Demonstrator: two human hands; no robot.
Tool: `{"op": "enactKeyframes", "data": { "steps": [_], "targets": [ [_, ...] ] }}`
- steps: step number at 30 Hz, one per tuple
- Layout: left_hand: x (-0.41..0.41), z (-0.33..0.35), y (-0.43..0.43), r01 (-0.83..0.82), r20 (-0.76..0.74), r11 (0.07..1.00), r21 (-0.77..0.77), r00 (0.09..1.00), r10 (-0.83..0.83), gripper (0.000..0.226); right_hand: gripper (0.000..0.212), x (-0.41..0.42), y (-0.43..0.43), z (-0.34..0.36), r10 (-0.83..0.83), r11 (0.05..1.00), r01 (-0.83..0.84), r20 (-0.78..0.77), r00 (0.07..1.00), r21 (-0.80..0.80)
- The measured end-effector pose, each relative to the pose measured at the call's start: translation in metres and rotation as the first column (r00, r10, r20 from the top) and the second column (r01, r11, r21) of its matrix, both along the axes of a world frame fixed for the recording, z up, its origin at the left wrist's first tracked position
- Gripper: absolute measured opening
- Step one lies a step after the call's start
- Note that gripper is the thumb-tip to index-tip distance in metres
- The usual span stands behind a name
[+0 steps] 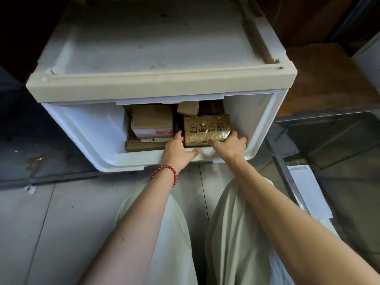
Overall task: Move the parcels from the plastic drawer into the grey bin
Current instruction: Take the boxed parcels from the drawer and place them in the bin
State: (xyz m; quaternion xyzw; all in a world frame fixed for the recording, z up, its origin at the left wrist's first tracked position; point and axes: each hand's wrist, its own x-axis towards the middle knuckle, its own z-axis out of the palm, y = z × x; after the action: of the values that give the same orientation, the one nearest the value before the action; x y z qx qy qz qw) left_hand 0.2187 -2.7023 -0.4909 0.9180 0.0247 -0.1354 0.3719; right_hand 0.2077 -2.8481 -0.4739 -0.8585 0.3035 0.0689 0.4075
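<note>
The tape-wrapped parcel (205, 128) sits in the front right of the plastic drawer (86, 130), close against the drawer's front wall. It is a brown carton sealed all over in glossy clear tape, with handling symbols printed on top. I expect it to be stiff and boxy, and the tape will probably be slick under my fingers. The symbols suggest contents that want gentle carrying. Weight I can't judge. Clamping the two short sides near the front corners seems the safest hold, rather than pinching the shiny top.

My left hand (176, 150) has its fingers pushed down along the parcel's left side, in the gap toward the drawer's middle, with the thumb lying across the drawer's front lip. My right hand (229, 144) curls over the parcel's front right corner, fingers on top. Both hands grip the parcel, with both forearms stretched forward and down over my knees.

Left of it in the drawer, a plain cardboard box (152, 120) rests on flatter cartons (144, 146). I see no grey bin anywhere around the drawer.
</note>
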Motion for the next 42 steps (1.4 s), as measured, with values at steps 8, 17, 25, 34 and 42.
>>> {"op": "enactKeyframes", "data": {
  "steps": [8,17,25,34,42],
  "targets": [
    [0.003,0.009,0.004,-0.058,-0.091,0.965,-0.255,0.995,0.036,0.056,0.069,-0.007,-0.016,0.001,0.041,0.968,-0.067,0.111,0.993,0.24],
    [-0.009,0.024,0.016,-0.182,-0.111,0.884,-0.43,0.983,0.148,0.046,0.048,-0.025,-0.007,0.021,-0.001,0.858,-0.168,0.329,0.944,0.485],
    [-0.037,0.047,0.032,-0.15,-0.03,0.89,-0.43,0.988,0.152,0.045,0.039,-0.05,-0.008,0.038,0.054,0.848,-0.241,0.376,0.925,0.472],
    [-0.088,0.077,0.056,-0.141,0.09,0.843,-0.519,0.972,0.218,0.057,0.031,-0.095,-0.007,0.069,0.21,0.787,-0.405,0.416,0.885,0.465],
    [-0.121,0.085,0.068,-0.109,0.167,0.894,-0.434,0.966,0.199,0.073,0.036,-0.119,-0.009,0.085,0.181,0.779,-0.38,0.401,0.898,0.499]
  ]
}}
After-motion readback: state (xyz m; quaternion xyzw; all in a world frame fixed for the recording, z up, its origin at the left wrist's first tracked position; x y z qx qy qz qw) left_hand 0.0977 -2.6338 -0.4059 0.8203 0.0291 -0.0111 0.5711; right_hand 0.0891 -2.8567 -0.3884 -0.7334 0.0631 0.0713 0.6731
